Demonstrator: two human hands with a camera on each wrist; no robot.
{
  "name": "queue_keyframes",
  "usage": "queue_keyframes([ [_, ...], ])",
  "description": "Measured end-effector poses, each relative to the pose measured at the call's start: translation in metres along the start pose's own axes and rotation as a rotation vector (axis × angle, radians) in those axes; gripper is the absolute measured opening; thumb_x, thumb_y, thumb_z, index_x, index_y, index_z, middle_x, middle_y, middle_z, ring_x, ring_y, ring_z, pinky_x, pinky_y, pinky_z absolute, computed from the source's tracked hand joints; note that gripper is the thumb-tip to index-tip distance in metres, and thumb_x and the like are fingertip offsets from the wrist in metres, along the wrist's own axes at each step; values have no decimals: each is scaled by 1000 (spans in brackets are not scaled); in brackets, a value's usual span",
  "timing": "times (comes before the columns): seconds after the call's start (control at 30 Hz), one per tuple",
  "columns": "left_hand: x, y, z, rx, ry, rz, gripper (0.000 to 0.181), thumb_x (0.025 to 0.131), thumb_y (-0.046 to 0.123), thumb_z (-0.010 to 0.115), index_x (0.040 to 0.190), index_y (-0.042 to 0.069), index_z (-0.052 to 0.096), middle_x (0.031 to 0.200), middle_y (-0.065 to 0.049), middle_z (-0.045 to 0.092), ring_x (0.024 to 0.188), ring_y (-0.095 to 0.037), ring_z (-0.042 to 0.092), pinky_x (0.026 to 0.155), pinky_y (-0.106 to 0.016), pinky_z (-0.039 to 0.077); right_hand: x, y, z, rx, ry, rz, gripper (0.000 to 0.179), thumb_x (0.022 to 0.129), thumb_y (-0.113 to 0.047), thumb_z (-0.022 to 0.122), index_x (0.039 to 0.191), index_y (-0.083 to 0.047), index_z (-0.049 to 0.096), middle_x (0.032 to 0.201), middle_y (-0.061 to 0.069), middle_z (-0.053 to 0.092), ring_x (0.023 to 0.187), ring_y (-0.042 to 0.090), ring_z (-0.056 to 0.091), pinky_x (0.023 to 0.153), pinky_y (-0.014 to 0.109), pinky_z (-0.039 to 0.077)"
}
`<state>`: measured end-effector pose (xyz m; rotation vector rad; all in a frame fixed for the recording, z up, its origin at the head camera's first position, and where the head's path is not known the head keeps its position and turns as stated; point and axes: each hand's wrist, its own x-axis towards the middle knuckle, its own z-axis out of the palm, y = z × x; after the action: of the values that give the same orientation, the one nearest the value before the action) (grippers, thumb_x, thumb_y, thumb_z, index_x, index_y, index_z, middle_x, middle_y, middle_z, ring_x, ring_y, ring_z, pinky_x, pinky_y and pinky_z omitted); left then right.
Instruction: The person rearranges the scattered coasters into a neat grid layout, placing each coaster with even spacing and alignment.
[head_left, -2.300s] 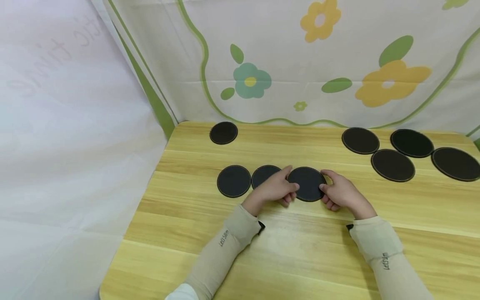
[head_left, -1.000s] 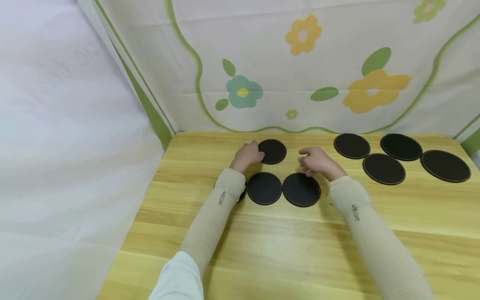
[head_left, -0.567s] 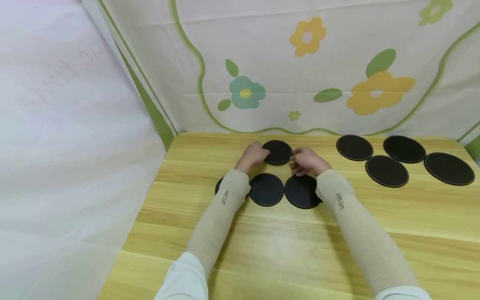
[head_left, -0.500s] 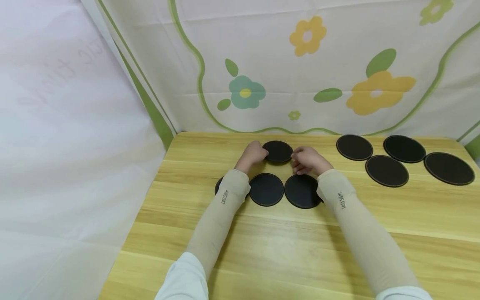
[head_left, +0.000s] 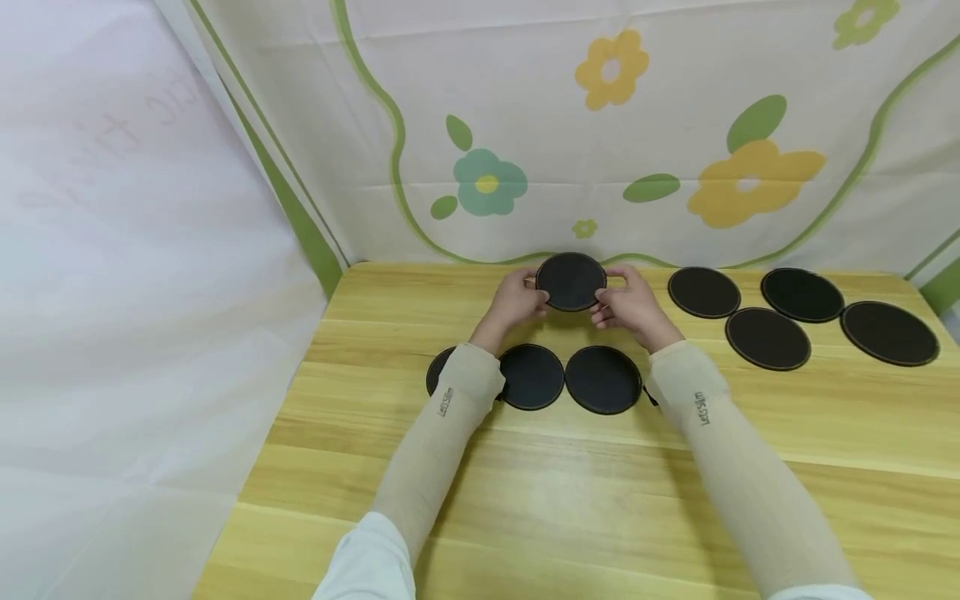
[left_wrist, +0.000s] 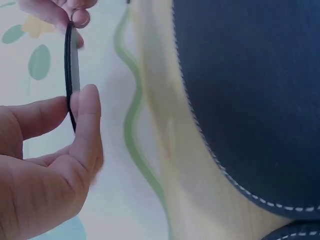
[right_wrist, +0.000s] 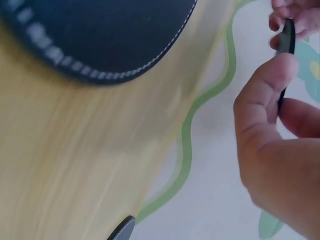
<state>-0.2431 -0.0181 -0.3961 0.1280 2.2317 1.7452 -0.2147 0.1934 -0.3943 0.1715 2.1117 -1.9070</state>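
A round black coaster [head_left: 572,282] is held up near the table's back edge, its face tilted toward me. My left hand [head_left: 516,300] pinches its left rim between thumb and fingers, and my right hand [head_left: 633,310] pinches the right rim the same way. Both wrist views show this coaster [left_wrist: 71,65] edge-on and thin, off the table. Below it lie three more black coasters in a row: a left one [head_left: 437,371] partly covered by my left sleeve, a middle one [head_left: 531,377] and a right one [head_left: 603,380], with pale stitching round their rims.
Several similar coasters [head_left: 768,338] lie in a touching group at the back right of the wooden table [head_left: 570,508]. A white curtain with printed flowers [head_left: 525,100] hangs right behind the table, and a plain white sheet [head_left: 135,333] hangs along the left side.
My hands left the row's right coaster and went to the lone coaster at the back left. It was slid right along the table, then gripped on both sides and lifted.
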Motion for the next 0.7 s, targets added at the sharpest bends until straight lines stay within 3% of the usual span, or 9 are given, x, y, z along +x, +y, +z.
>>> queue_keyframes([
  [0.17, -12, 10, 2, -99, -81, 34, 63, 101, -1, 57, 159, 12, 34, 90, -26, 66, 88, -52, 64, 84, -61, 53, -15, 2, -8, 70, -54, -50, 65, 107, -9, 46, 163, -19, 17, 80, 12, 69, 62, 18, 66, 64, 35, 58],
  [0.33, -28, 18, 6, -122, -199, 60, 76, 103, 0, 56, 164, 18, 15, 102, -36, 65, 78, -43, 65, 85, -58, 54, -31, 5, -15, 188, -114, -102, 71, 105, -6, 48, 164, -28, 16, 79, 16, 70, 60, 21, 66, 61, 34, 57],
  [0.5, -39, 18, 10, -145, -280, 92, 81, 102, 1, 58, 165, 23, 10, 99, -35, 67, 76, -40, 66, 80, -48, 58, -49, 10, -23, 258, -205, -146, 79, 104, -3, 50, 163, -37, 11, 79, 16, 70, 63, 23, 67, 60, 35, 58],
  [0.63, -45, 15, 14, -160, -327, 125, 82, 102, 1, 58, 165, 24, 10, 97, -32, 68, 80, -45, 66, 84, -56, 55, -62, 13, -28, 300, -245, -177, 80, 104, -1, 51, 164, -35, 10, 77, 13, 70, 63, 22, 67, 59, 34, 58],
  [0.7, -48, 13, 15, -171, -347, 133, 82, 102, 0, 57, 164, 25, 11, 97, -35, 66, 75, -40, 67, 85, -59, 53, -68, 15, -29, 310, -251, -191, 80, 104, -1, 52, 164, -32, 10, 75, 13, 70, 61, 22, 67, 57, 34, 57],
])
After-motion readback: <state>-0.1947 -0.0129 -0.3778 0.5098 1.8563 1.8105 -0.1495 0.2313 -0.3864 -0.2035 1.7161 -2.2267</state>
